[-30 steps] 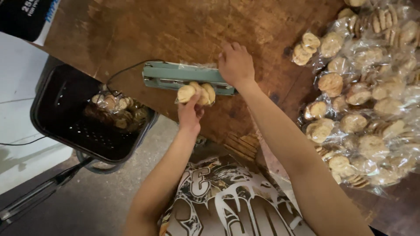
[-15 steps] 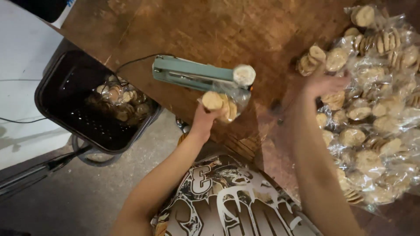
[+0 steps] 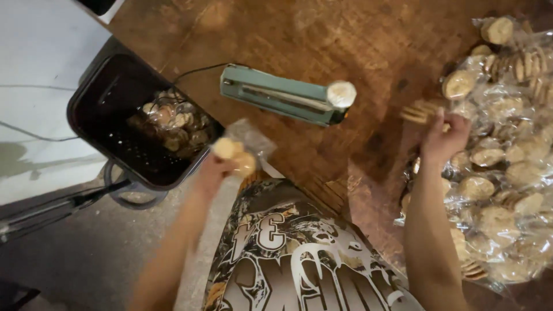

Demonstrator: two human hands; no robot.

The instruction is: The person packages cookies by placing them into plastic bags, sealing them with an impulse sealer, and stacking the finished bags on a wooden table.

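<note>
My left hand [image 3: 214, 168] grips a clear bag of round biscuits [image 3: 236, 153] just off the wooden table's left edge, close to the black crate [image 3: 109, 98]. My right hand [image 3: 443, 138] closes on another clear bag of biscuits [image 3: 423, 110] at the edge of the big pile of bagged biscuits [image 3: 507, 173] on the right. A green heat sealer [image 3: 282, 98] lies on the wooden table [image 3: 322, 34] between both hands, its arm raised, with a round white knob at its right end.
The black crate stands beside the table at the left and holds several sealed biscuit bags [image 3: 173, 121]. A black cable [image 3: 199, 70] runs from the sealer. Grey floor and a dark rod [image 3: 63, 207] lie below left.
My left hand carried the sealed bag from the sealer down and left toward the crate. My right hand left the sealer's arm and went right to the pile. The sealer's arm lifted.
</note>
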